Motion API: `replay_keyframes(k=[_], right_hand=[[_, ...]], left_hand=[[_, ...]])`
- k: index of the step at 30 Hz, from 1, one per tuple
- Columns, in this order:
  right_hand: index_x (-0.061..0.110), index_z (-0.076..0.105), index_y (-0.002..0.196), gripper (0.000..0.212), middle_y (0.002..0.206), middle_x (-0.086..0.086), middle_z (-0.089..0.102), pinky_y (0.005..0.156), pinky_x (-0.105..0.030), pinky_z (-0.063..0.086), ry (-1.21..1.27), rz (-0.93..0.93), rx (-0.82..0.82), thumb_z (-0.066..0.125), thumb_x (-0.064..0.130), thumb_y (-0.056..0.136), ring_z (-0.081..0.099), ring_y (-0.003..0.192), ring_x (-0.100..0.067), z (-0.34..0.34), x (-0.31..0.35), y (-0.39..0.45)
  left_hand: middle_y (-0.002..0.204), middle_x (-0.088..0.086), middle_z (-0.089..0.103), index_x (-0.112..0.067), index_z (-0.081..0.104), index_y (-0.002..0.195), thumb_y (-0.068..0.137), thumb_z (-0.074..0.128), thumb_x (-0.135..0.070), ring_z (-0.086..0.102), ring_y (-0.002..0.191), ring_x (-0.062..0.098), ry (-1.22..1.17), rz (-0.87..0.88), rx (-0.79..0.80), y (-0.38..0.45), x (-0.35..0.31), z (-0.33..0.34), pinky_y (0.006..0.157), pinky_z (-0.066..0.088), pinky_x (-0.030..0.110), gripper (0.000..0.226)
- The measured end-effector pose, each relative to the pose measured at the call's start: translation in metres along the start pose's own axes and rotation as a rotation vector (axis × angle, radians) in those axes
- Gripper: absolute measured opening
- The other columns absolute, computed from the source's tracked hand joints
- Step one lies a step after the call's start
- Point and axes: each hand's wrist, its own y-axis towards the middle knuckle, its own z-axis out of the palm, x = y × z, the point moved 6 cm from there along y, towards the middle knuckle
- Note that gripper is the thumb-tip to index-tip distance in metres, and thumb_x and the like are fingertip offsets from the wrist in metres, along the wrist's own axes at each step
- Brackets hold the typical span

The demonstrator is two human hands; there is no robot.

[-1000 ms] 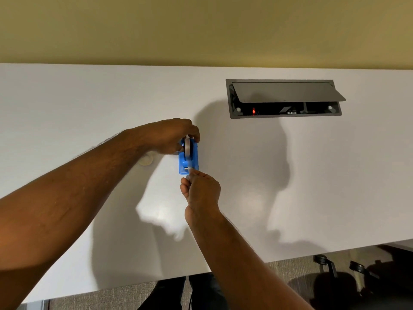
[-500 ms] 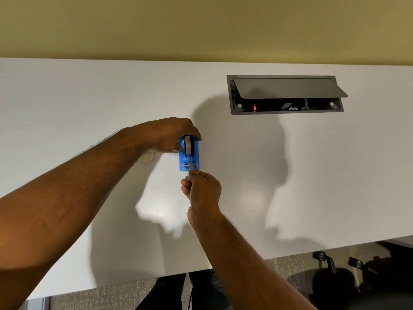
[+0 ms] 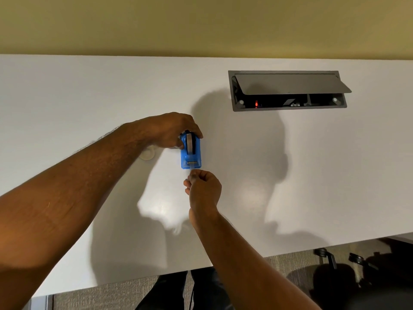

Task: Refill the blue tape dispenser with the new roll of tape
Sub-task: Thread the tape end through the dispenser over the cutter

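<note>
The blue tape dispenser [image 3: 191, 157] stands on the white table [image 3: 290, 175], cutter end toward me. A roll of tape [image 3: 190, 143] sits in its slot, edge up. My left hand [image 3: 171, 130] grips the dispenser's far end from the left. Just in front of the cutter, my right hand [image 3: 202, 190] pinches the clear tape end [image 3: 192, 170] that runs out over the cutter. A small pale round piece [image 3: 147, 155], perhaps an old tape core, lies on the table under my left wrist, half hidden.
A grey cable box [image 3: 288, 91] with its lid propped open is set into the table at the back right, a red light inside. The yellow wall runs behind the table. Chair parts [image 3: 328, 258] and carpet show below the near edge.
My right hand has stayed pinched at the cutter end, with the tape strip now drawn slightly toward me. My left hand keeps its hold. The view has shifted a little.
</note>
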Motion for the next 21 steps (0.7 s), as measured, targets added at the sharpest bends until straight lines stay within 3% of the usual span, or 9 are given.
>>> replay_keyframes(k=[9,14,19,21], right_hand=[[0.008,0.073,0.101,0.011,0.085,-0.005,0.078,0.078,-0.026,0.063,-0.003,-0.079,-0.015,0.069,0.015,0.095,0.076,0.076,-0.017,0.004,-0.005,0.015],[0.008,0.073,0.100,0.009,0.086,-0.006,0.078,0.064,-0.017,0.061,-0.009,-0.103,-0.025,0.071,0.015,0.094,0.075,0.066,-0.012,0.004,-0.005,0.020],[0.008,0.073,0.094,0.008,0.080,-0.006,0.078,0.073,-0.029,0.066,-0.036,-0.148,-0.029,0.071,0.015,0.094,0.077,0.069,-0.017,0.004,-0.005,0.023],[0.008,0.071,0.094,0.010,0.079,-0.005,0.077,0.071,-0.027,0.065,-0.054,-0.165,-0.028,0.071,0.018,0.094,0.077,0.067,-0.016,0.002,-0.004,0.023]], left_hand=[[0.132,0.002,0.060,-0.023,0.062,0.136,0.080,0.079,-0.005,0.057,0.120,0.021,-0.013,0.018,0.002,0.000,0.000,0.000,0.104,0.049,0.039,0.061],[0.130,0.002,0.061,-0.023,0.062,0.135,0.079,0.080,-0.007,0.057,0.118,0.020,-0.018,0.041,-0.013,-0.001,0.001,0.000,0.102,0.050,0.040,0.061],[0.127,-0.001,0.062,-0.025,0.064,0.133,0.079,0.081,-0.009,0.058,0.115,0.018,-0.051,0.048,-0.024,-0.001,0.002,-0.001,0.100,0.052,0.040,0.059],[0.126,-0.001,0.062,-0.026,0.064,0.133,0.079,0.082,-0.008,0.058,0.115,0.017,-0.065,0.043,-0.027,-0.001,0.003,-0.001,0.100,0.052,0.040,0.059]])
